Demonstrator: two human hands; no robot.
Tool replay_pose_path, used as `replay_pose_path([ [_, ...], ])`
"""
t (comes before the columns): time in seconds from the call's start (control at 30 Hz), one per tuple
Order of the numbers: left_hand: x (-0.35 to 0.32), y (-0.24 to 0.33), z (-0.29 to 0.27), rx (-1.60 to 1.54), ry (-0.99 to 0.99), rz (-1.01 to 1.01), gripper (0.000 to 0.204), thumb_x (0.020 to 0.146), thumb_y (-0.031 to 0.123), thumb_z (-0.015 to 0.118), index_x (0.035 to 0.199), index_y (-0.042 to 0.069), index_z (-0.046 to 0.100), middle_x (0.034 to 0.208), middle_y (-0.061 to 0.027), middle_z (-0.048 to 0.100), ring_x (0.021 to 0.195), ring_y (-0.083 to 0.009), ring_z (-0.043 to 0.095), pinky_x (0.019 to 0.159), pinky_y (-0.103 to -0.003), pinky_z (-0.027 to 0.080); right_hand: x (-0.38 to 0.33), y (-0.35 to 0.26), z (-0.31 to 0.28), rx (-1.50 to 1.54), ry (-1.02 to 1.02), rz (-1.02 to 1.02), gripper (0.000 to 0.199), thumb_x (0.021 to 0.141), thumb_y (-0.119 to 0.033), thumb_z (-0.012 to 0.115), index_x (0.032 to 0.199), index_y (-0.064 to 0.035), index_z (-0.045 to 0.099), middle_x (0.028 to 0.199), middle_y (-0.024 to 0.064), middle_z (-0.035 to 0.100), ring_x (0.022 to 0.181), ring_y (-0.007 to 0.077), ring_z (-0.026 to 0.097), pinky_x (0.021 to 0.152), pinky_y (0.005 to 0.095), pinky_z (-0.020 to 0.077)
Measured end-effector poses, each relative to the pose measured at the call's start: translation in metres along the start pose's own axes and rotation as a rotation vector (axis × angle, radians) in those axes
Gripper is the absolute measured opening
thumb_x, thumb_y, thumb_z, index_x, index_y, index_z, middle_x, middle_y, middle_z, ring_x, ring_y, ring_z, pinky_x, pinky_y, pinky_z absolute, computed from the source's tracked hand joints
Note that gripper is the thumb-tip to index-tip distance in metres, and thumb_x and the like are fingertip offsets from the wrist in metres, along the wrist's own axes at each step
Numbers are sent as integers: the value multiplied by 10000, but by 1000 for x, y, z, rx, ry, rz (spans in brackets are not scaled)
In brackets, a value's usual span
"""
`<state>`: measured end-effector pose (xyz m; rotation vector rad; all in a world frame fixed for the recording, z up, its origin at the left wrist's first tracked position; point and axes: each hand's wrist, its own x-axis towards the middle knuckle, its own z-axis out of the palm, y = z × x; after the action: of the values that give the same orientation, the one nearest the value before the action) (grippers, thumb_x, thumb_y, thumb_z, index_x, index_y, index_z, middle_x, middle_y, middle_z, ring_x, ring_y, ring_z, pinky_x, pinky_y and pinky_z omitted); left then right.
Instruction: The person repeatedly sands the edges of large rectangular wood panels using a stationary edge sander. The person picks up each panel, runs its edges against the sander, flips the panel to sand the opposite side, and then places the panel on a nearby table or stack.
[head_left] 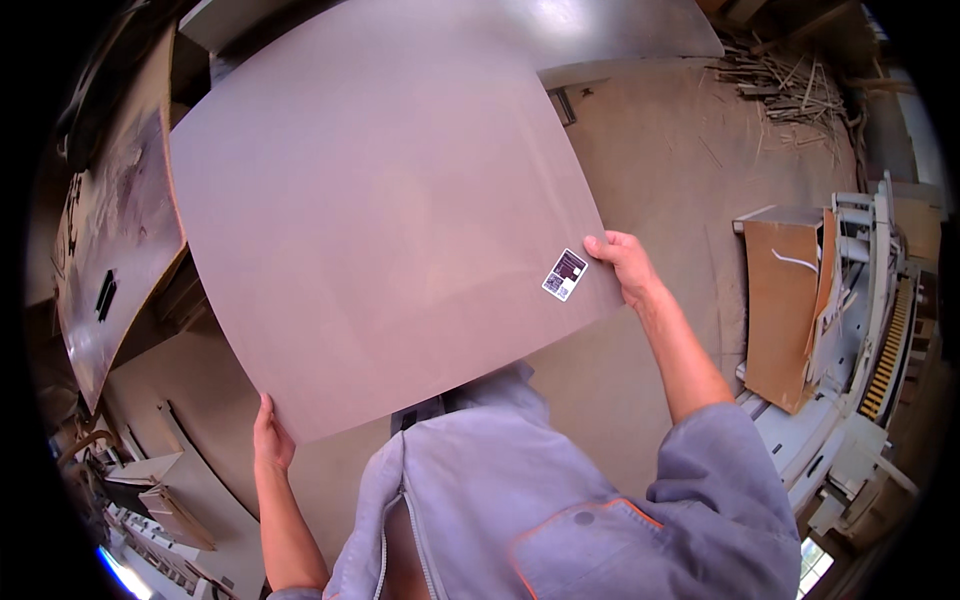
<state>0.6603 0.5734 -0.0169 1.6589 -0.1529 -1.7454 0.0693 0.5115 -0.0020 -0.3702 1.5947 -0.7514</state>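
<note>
Between both hands is a large, flat, greyish-pink panel point(390, 220), held out in front of my body and slightly tilted in view. A small black-and-white label point(565, 275) is stuck near its right edge. My left hand point(271, 436) grips the near left corner, thumb along the edge. At the near right corner, my right hand point(622, 262) closes on the edge, its thumb on top beside the label. The fingers of both hands are mostly hidden under the panel.
To the left stands a worn table point(125, 230) with a dark object on it. Brown boards point(787, 300) rest on a white machine point(810, 425) at the right. Wood scraps point(790, 90) lie piled at the back right. Another shiny surface point(630, 30) reaches past the panel's far side.
</note>
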Motion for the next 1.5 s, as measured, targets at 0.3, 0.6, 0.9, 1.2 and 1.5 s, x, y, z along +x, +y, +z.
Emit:
replay_pose_path([
  [0.3,24,29,-5,23,-10,90,307,920,235,578,1129,10,577,1188,-58,607,1151,-175,532,1026,-342,395,3,0,-1,-4,36,7,322,872,-223,650,1041,48,614,913,113,666,787,168,640,729,321,518],
  [0.6,43,43,-6,8,-20,164,232,917,207,586,1064,31,613,1128,-35,626,1086,-154,553,1004,-315,404,4,-3,0,-19,27,21,303,876,-212,642,1029,49,620,902,106,669,791,159,639,732,311,512],
  [0.9,26,37,27,-49,34,119,448,963,317,527,1278,-1,499,1280,-85,558,1188,-208,512,1031,-357,391,9,-9,-2,7,-22,55,371,866,-268,651,1040,57,609,961,130,662,844,180,640,773,326,509],
  [1.2,27,30,35,-50,142,154,475,949,350,550,1259,-9,512,1238,-117,578,1141,-229,549,991,-376,438,23,-26,-3,4,-131,30,427,871,-315,635,1050,71,606,985,157,658,889,203,638,819,332,497],
  [1.5,29,31,33,-45,152,153,468,955,344,536,1263,-7,508,1243,-116,577,1149,-233,541,1000,-373,426,27,-26,-6,51,-165,21,413,870,-337,635,1024,46,626,973,115,670,866,170,640,797,308,499],
])
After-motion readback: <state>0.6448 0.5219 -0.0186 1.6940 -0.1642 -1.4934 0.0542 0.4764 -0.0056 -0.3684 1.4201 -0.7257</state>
